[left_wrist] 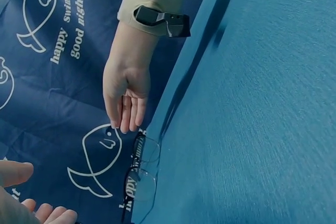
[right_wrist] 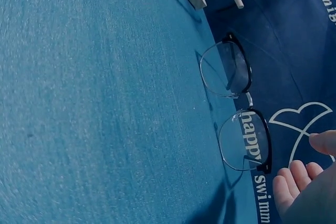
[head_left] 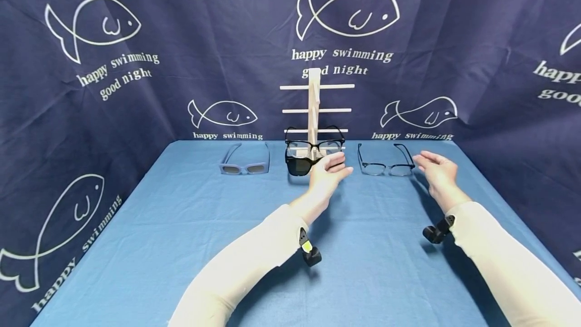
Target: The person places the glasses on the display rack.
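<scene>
Beside a pair of browline eyeglasses [head_left: 388,166] on the table, my right hand [head_left: 439,174] is held with its fingers extended and nothing in them. The same eyeglasses [right_wrist: 251,80] stand close to the right fingertips in the right wrist view. My left hand [head_left: 328,175] reaches to the front of a wooden glasses rack [head_left: 313,95], fingers fairly straight. It hides part of black sunglasses [head_left: 298,166] at the rack's bottom; whether it touches them I cannot tell. Just above them, black-framed clear eyeglasses [head_left: 333,142] hang on the rack.
Blue-framed sunglasses [head_left: 245,169] lie on the blue tablecloth [head_left: 204,246] to the left of the rack. The rack's upper rods [head_left: 336,86] carry no glasses. A dark blue curtain [head_left: 254,39] with white fish prints hangs behind the table.
</scene>
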`<act>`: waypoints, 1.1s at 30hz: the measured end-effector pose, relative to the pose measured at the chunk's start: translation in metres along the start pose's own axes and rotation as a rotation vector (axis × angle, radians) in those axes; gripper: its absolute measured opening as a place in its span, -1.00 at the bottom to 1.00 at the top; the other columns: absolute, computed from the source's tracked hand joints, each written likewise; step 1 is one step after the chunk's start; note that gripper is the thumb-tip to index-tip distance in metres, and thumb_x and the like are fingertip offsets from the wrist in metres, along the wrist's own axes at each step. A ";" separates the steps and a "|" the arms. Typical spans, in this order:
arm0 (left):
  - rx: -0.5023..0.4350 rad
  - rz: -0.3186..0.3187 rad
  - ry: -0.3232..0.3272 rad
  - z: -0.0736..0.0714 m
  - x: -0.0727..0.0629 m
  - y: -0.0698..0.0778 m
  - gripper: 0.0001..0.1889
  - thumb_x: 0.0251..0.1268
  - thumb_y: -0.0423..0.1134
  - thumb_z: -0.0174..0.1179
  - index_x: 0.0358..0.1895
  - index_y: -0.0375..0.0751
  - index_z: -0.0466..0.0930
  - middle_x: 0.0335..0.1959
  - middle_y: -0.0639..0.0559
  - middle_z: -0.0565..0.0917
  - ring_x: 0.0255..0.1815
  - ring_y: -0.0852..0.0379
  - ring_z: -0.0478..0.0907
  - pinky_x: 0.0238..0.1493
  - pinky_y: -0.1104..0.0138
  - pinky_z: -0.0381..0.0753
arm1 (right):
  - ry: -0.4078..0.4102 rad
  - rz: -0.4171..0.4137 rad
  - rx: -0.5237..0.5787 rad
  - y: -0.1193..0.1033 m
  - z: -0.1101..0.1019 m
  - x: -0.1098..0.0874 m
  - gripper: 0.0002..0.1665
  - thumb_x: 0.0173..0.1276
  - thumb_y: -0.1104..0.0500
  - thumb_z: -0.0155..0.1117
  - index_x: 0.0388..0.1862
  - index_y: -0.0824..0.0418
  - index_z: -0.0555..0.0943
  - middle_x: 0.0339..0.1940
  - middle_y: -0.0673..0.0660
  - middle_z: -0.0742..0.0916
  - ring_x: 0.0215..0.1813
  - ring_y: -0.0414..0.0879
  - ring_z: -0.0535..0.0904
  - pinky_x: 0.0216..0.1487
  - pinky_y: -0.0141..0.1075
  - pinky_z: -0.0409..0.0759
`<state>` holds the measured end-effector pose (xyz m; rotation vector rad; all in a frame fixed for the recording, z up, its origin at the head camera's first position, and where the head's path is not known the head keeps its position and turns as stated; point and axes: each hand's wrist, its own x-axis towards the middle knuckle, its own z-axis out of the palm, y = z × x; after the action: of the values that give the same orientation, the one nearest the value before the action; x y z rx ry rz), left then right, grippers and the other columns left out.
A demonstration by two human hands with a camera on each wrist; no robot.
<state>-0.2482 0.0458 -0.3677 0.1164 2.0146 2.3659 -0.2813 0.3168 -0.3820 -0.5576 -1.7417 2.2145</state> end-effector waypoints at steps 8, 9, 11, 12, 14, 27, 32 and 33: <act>0.058 -0.001 0.031 0.011 0.009 -0.015 -0.55 0.11 -0.44 0.36 0.14 -0.21 0.60 0.11 -0.08 0.66 0.13 0.00 0.60 0.10 0.36 0.66 | 0.000 0.020 -0.046 0.004 -0.005 0.002 -0.75 0.21 0.30 0.38 -0.47 -0.06 0.60 -0.63 -0.22 0.71 -0.48 -0.41 0.64 -0.38 -0.68 0.60; 0.067 -0.002 0.037 0.012 0.009 -0.017 -0.55 0.11 -0.44 0.36 0.13 -0.22 0.60 0.11 -0.08 0.66 0.12 0.01 0.60 0.09 0.37 0.66 | -0.002 0.023 -0.048 0.004 -0.006 0.002 -0.75 0.22 0.30 0.38 -0.46 -0.06 0.60 -0.63 -0.23 0.71 -0.48 -0.41 0.64 -0.38 -0.68 0.60; 0.081 -0.006 0.046 0.014 0.011 -0.019 -0.55 0.10 -0.44 0.37 0.12 -0.21 0.60 0.09 -0.08 0.67 0.11 0.00 0.61 0.09 0.36 0.66 | -0.004 0.028 -0.054 0.006 -0.007 0.003 -0.76 0.22 0.29 0.39 -0.45 -0.07 0.60 -0.63 -0.23 0.71 -0.49 -0.41 0.63 -0.38 -0.69 0.59; 0.089 -0.007 0.047 0.014 0.011 -0.019 -0.55 0.11 -0.44 0.37 0.12 -0.21 0.60 0.09 -0.08 0.67 0.11 0.01 0.61 0.09 0.36 0.66 | -0.003 0.029 -0.058 0.007 -0.007 0.003 -0.76 0.22 0.28 0.39 -0.44 -0.08 0.59 -0.63 -0.24 0.71 -0.49 -0.41 0.63 -0.38 -0.69 0.59; 0.097 -0.014 0.048 0.016 0.012 -0.020 -0.56 0.11 -0.43 0.37 0.12 -0.20 0.61 0.09 -0.06 0.67 0.11 0.02 0.60 0.09 0.36 0.66 | 0.001 0.034 -0.069 0.008 -0.007 0.004 -0.78 0.22 0.27 0.39 -0.41 -0.07 0.59 -0.63 -0.25 0.71 -0.49 -0.41 0.63 -0.35 -0.68 0.59; 0.239 0.037 0.043 0.031 0.020 -0.023 -0.57 0.09 -0.42 0.39 0.09 -0.19 0.63 0.09 -0.10 0.67 0.17 -0.10 0.58 0.16 0.30 0.63 | 0.010 0.084 -0.186 0.010 -0.005 0.009 -0.77 0.27 0.15 0.37 -0.15 -0.07 0.55 -0.63 -0.36 0.69 -0.44 -0.41 0.57 -0.05 -0.54 0.48; 0.250 0.028 0.045 0.037 0.021 -0.025 -0.57 0.10 -0.43 0.38 0.10 -0.20 0.62 0.09 -0.07 0.67 0.17 -0.07 0.58 0.18 0.25 0.63 | 0.033 0.112 -0.196 0.010 -0.003 0.009 -0.64 0.27 0.14 0.37 0.04 -0.05 0.56 -0.65 -0.36 0.67 -0.32 -0.35 0.56 0.39 -0.29 0.31; 0.253 0.024 0.048 0.038 0.022 -0.025 -0.56 0.10 -0.42 0.38 0.11 -0.19 0.62 0.09 -0.06 0.67 0.16 -0.05 0.59 0.17 0.24 0.63 | 0.036 0.117 -0.199 0.010 -0.003 0.010 -0.61 0.27 0.14 0.37 0.07 -0.04 0.56 -0.65 -0.36 0.67 -0.31 -0.34 0.56 0.40 -0.29 0.29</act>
<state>-0.2677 0.0886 -0.3857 0.0910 2.3395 2.1344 -0.2883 0.3216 -0.3936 -0.7571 -1.9706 2.1030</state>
